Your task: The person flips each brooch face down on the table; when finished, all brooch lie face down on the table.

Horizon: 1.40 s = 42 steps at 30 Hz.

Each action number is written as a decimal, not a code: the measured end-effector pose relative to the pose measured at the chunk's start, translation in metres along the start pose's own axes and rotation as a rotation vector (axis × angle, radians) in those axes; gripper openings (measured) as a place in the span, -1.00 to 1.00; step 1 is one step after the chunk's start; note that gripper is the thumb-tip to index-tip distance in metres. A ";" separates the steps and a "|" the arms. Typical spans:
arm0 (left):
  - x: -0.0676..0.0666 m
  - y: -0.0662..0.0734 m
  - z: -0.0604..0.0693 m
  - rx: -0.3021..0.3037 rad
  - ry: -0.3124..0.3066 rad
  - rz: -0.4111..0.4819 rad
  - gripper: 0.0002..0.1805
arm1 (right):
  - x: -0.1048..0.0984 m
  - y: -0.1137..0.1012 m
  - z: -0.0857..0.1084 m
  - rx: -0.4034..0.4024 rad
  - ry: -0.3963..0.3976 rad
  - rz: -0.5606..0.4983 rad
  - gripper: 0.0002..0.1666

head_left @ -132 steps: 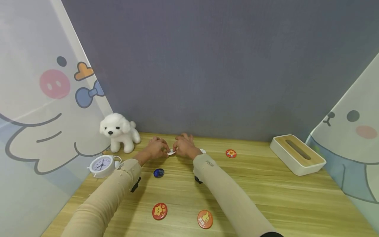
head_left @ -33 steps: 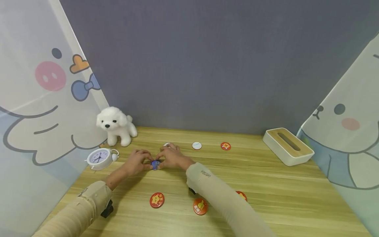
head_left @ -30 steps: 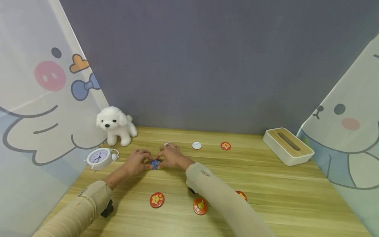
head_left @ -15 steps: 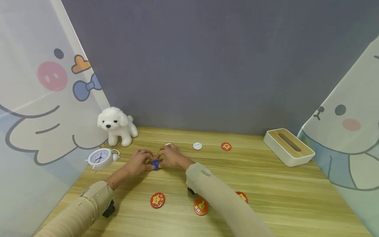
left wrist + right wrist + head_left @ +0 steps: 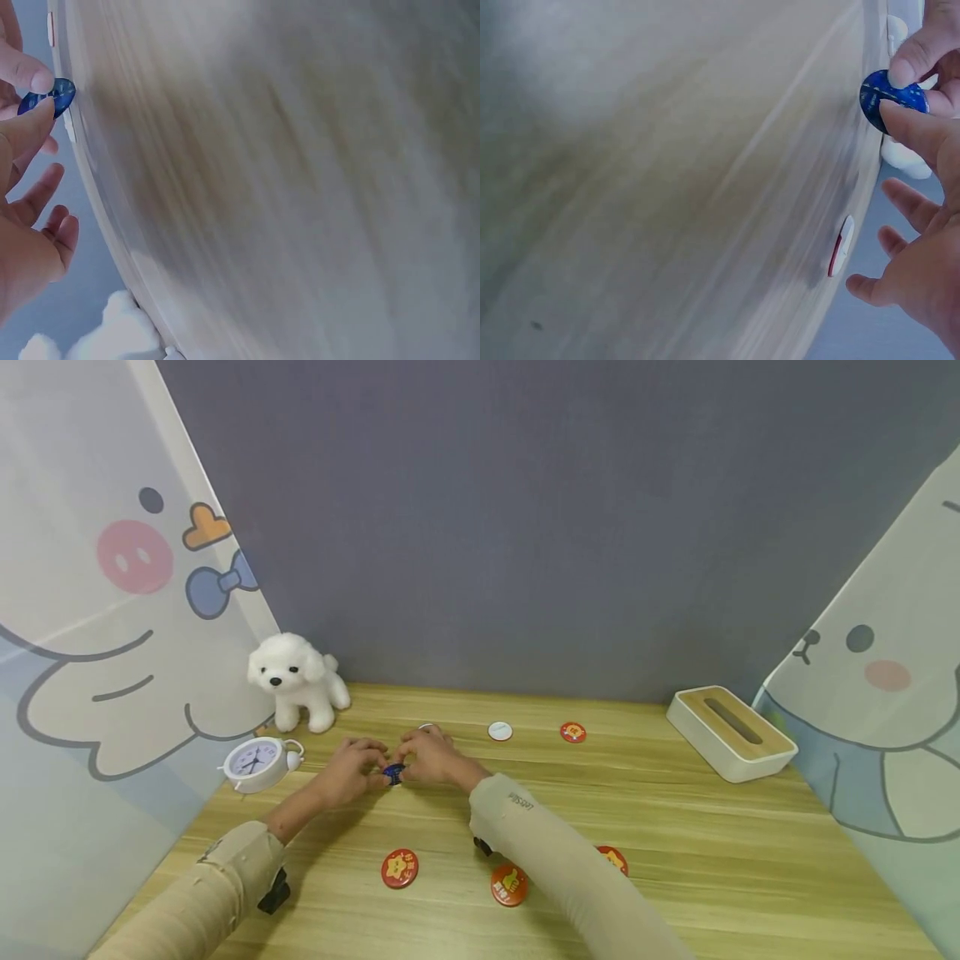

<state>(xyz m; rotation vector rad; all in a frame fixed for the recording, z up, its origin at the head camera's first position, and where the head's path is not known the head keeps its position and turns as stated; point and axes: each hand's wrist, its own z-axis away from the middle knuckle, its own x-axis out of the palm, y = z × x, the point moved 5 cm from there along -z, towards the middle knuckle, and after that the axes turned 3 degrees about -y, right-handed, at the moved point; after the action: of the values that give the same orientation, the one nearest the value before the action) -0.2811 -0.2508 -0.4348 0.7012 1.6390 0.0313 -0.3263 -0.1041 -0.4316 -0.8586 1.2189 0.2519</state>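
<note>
A round blue button badge (image 5: 393, 771) is held between both hands, over the left middle of the wooden table. My left hand (image 5: 351, 772) pinches its left side with thumb and finger. From the right, my right hand (image 5: 429, 757) pinches the opposite side. The right wrist view shows the blue badge's (image 5: 871, 97) patterned face, with thumbs pressed on it and other fingers spread. In the left wrist view the badge (image 5: 64, 91) appears tilted. A white badge (image 5: 425, 725) peeks out behind the right hand, mostly hidden by it.
Along the back lie a white badge (image 5: 500, 731) and a red badge (image 5: 573, 732). Nearer are a star badge (image 5: 400, 868), a thumbs-up badge (image 5: 509, 885) and a red badge (image 5: 613, 857) partly behind the right sleeve. A clock (image 5: 255, 764), plush dog (image 5: 296, 681) and tissue box (image 5: 731, 735) stand around.
Earlier, both hands handled a white badge farther back while the blue badge lay on the table. They have since come nearer and taken the blue badge, whose tilt changes over the last second.
</note>
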 end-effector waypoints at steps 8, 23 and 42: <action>-0.002 0.002 0.002 0.010 0.012 0.049 -0.88 | 0.002 0.001 0.001 -0.016 0.020 -0.022 -0.94; 0.001 -0.002 0.004 0.017 -0.057 0.062 -0.90 | 0.002 0.002 0.003 -0.037 0.013 -0.050 -0.92; 0.000 -0.003 0.004 0.010 -0.067 0.055 -0.88 | -0.001 -0.005 0.005 -0.122 0.059 0.121 -0.94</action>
<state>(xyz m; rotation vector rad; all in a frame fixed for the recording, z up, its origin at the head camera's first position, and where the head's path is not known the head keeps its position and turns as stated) -0.2785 -0.2549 -0.4367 0.7480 1.5568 0.0387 -0.3206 -0.1037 -0.4283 -0.9044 1.3224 0.4045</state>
